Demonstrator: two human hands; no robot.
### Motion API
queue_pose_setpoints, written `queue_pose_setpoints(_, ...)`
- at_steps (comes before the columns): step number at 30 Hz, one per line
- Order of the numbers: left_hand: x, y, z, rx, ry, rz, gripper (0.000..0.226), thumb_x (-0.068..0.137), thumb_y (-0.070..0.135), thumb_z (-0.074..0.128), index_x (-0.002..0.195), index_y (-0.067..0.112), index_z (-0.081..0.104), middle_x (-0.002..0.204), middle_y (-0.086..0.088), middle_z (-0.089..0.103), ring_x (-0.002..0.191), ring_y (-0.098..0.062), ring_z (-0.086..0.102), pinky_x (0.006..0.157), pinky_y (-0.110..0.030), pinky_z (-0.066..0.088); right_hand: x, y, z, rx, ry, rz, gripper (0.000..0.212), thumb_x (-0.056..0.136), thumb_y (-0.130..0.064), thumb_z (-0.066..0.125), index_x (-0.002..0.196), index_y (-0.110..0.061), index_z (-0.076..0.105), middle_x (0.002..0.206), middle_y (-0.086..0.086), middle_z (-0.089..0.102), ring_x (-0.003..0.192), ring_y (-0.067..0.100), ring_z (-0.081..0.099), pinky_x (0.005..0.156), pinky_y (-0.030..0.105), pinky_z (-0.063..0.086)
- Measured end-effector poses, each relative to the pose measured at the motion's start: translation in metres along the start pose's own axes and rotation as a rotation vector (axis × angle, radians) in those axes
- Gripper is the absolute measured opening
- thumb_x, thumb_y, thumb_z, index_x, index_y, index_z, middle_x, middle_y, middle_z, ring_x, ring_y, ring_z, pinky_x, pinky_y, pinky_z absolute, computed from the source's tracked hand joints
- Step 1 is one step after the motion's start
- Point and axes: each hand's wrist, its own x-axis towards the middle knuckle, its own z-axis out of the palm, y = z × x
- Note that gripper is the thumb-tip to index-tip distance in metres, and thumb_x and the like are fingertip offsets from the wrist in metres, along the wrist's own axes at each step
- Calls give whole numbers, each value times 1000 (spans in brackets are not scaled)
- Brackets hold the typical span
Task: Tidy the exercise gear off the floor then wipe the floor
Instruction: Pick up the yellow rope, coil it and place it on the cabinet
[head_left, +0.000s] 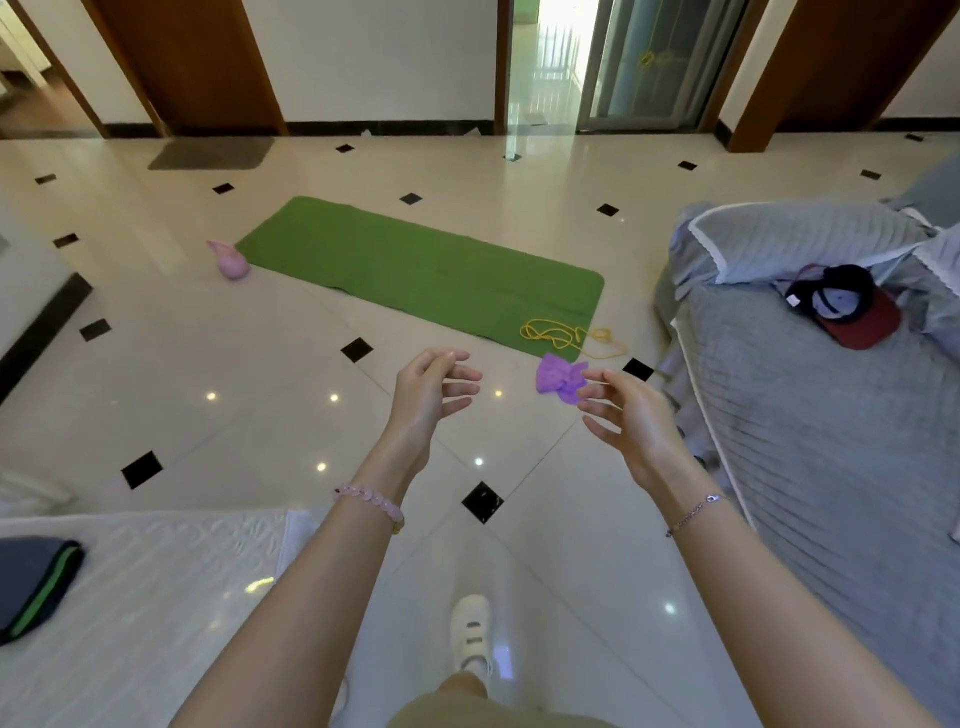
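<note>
Glossy tiled floor (260, 415) carries a green mat (426, 270), a yellow rope (561, 335) on its near corner, a purple cloth (558, 379) beside that, and a pink weight (231, 262) at the far end; left hand (431, 389) and right hand (628, 415) reach forward, fingers apart, holding nothing; best to gather the rope first, then roll the mat.

Both bare arms reach forward, side by side. The left hand (436, 389) and right hand (623, 415) are apart, palms turned inward, fingers relaxed and slightly curled.

Purple cloth (557, 378) partly behind right fingers (605, 376)
</note>
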Motion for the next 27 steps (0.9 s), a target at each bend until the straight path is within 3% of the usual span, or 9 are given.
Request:
queue_pose_setpoints(9,153,52,-19,-4,50,-2,22,96,13,40,89,15,60,75,-3,65,70,-16,62,72,-29,53,139,-60,92,-8,-33,-15,20,92,-18,47,82,-19,64,72,0,64,69,11,61,66,24,46)
queue_pose_setpoints(17,277,81,-25,-17,99,8,23,97,13,39,90,15,61,74,-2,65,69,-14,63,68,-25,53,265,-99,157,-34,-105,-17,23,93,-18,45,88,-19,68,67,-5,65,70,12,61,68,25,47)
queue_pose_setpoints(27,459,123,5,21,143,-48,24,98,13,37,90,14,60,75,-2,66,71,-14,63,67,-23,53,453,-159,199,-20,-111,61,23,93,-18,45,86,-19,67,67,-6,66,75,14,61,71,29,47)
